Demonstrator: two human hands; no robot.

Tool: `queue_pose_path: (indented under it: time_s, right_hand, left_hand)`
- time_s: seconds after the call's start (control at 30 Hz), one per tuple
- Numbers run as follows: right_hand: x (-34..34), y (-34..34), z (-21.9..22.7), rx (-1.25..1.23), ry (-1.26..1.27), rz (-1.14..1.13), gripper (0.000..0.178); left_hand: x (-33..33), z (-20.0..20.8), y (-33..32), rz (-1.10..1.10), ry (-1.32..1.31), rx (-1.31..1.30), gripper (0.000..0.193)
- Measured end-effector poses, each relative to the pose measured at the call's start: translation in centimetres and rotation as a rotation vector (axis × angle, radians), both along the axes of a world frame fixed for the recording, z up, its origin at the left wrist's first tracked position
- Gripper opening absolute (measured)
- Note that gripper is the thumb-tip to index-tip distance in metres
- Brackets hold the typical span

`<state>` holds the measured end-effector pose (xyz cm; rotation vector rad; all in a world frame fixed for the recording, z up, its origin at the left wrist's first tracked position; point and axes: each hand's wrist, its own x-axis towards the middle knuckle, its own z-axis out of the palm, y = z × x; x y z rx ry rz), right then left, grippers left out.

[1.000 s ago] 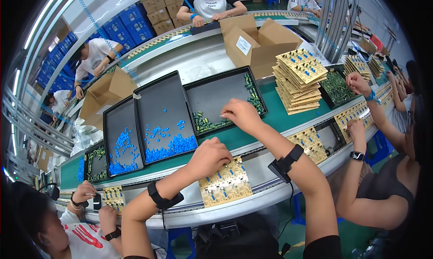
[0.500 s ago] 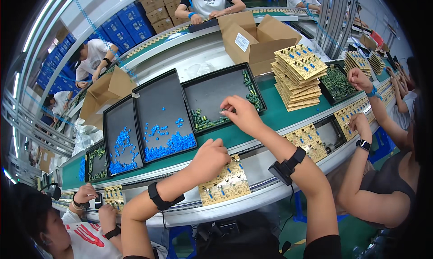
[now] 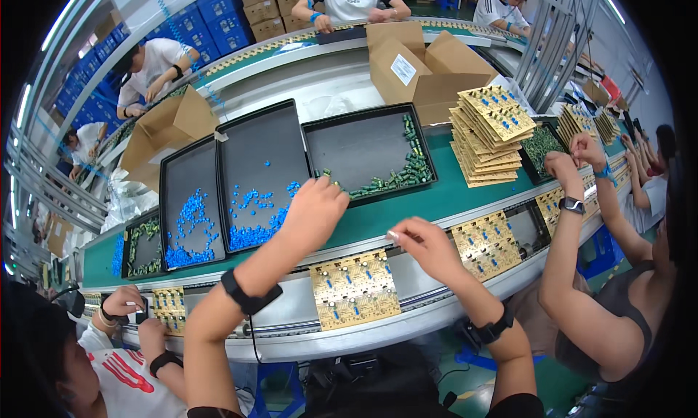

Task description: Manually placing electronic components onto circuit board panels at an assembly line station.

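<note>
Now the hands have traded places: a moment back the right hand was stretched out over the black tray of small green cylindrical parts while the left lay on the board, and at present the left hand is the one reaching up, fingers curled loosely downward at the tray's near left corner, touching or just above the green parts there; whether it has hold of any I cannot tell. The right hand has drawn back to the green belt edge, its fingertips pinched nearly closed on something small and pale, too tiny to make out. Just below and between both sets of fingers lies the yellow rectangular circuit board panel, flat on the grey conveyor rail, its long side running left to right along the rail and tipped slightly upward toward the right. Left of the left fingers sit two black trays of blue parts; right of the right fingers lies another yellow panel, and beyond it a neighbour's raised hand. Farther off stand a tall stack of yellow panels and an open brown cardboard box. Nothing lies between the fingers and the board.
</note>
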<state>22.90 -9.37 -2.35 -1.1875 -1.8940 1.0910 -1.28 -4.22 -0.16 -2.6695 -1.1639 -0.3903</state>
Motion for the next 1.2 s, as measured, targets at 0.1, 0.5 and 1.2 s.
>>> queue_pose_path:
  time_s: [0.1,0.5,1.2]
  right_hand:
    - [0.2,-1.0,-1.8,-0.255,0.222,0.015,0.013]
    - [2.2,-4.0,-2.0,-0.469,0.324,-0.073,0.017]
    - [-0.2,-6.6,-0.7,0.044,-0.299,0.059,0.011]
  left_hand:
    - [0.1,-1.0,3.3,0.021,-0.070,-0.100,0.011]
    - [1.4,-1.8,5.7,0.052,0.030,-0.258,0.011]
    - [0.2,-2.3,4.0,-0.130,-0.356,-0.219,0.013]
